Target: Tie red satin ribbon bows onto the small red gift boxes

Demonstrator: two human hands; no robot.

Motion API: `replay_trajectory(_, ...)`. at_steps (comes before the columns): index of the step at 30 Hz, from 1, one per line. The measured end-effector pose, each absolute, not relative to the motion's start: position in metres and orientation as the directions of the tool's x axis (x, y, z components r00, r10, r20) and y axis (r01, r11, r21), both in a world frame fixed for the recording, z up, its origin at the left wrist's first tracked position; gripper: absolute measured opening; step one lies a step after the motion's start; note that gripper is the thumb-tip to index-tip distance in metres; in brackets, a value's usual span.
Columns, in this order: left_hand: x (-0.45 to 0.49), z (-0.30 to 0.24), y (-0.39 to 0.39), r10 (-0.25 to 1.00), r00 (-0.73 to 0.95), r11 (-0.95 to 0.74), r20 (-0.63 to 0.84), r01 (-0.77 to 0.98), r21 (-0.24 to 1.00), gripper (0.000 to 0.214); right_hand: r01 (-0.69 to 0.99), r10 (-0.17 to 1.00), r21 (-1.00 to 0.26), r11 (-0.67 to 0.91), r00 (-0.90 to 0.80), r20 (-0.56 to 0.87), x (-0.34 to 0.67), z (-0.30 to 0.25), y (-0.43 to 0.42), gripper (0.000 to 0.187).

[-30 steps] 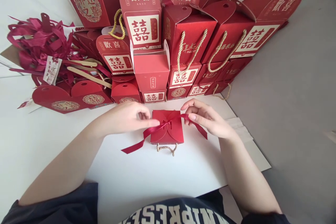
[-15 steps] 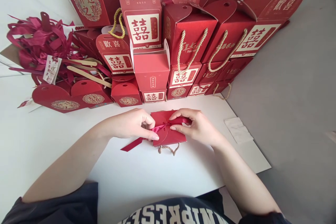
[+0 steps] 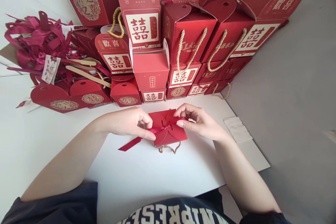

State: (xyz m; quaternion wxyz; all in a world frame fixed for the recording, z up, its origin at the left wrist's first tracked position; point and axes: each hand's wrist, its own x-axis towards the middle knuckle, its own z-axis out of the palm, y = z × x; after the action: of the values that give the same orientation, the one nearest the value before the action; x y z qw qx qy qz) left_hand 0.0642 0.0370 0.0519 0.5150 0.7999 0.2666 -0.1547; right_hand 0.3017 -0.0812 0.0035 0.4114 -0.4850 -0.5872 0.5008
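Note:
A small red gift box stands on the white table between my hands, its curved top flaps folded together. A dark pink satin ribbon runs through slots in the flaps and crosses at the middle of the top. My left hand pinches the ribbon at the box's left edge, and a loose tail hangs beyond it to the left. On the other side my right hand grips the ribbon's right part between thumb and fingers, just off the flaps. A twisted cord handle lies at the box's near side.
Stacked red gift boxes line the back of the white table. A heap of pink ribbons fills a box at the left, beside beige strips. A folded white cloth lies at the right, near the grey wall.
My right hand has shifted slightly right and up, away from the box's middle, with the ribbon. The crossing in the ribbon looks tighter, and more of the flaps shows.

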Motion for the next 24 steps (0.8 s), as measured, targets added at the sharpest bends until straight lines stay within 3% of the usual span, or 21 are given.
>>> replay_trajectory(6,0.064,0.054,0.040,0.312,0.827,-0.364,-0.467,0.558,0.745,0.036,0.090,0.989,-0.995,0.046,-0.147,0.033,0.303,0.000,-0.078,0.020)
replay_trajectory(10,0.065,0.055,0.041,0.409,0.859,-0.493,-0.307,0.491,0.718,0.037,0.117,0.993,-0.988,0.097,-0.084,0.087,0.304,-0.003,-0.077,0.020)
replay_trajectory(14,0.065,0.054,0.041,0.517,0.840,-0.549,-0.162,0.471,0.691,0.036,0.124,0.986,-0.988,0.095,-0.146,0.077,0.302,0.001,-0.079,0.021)
replay_trajectory(16,0.066,0.054,0.041,0.537,0.834,-0.552,-0.127,0.461,0.695,0.034,0.209,0.976,-0.970,0.125,-0.199,0.083,0.299,0.005,-0.081,0.030)
replay_trajectory(20,0.067,0.053,0.041,0.515,0.838,-0.535,-0.178,0.477,0.697,0.038,0.391,0.946,-0.878,0.276,-0.272,0.176,0.290,0.009,-0.086,0.071)
replay_trajectory(24,0.065,0.054,0.043,0.504,0.839,-0.509,-0.206,0.481,0.714,0.038,0.458,0.945,-0.835,0.305,-0.253,0.206,0.286,0.005,-0.088,0.066)
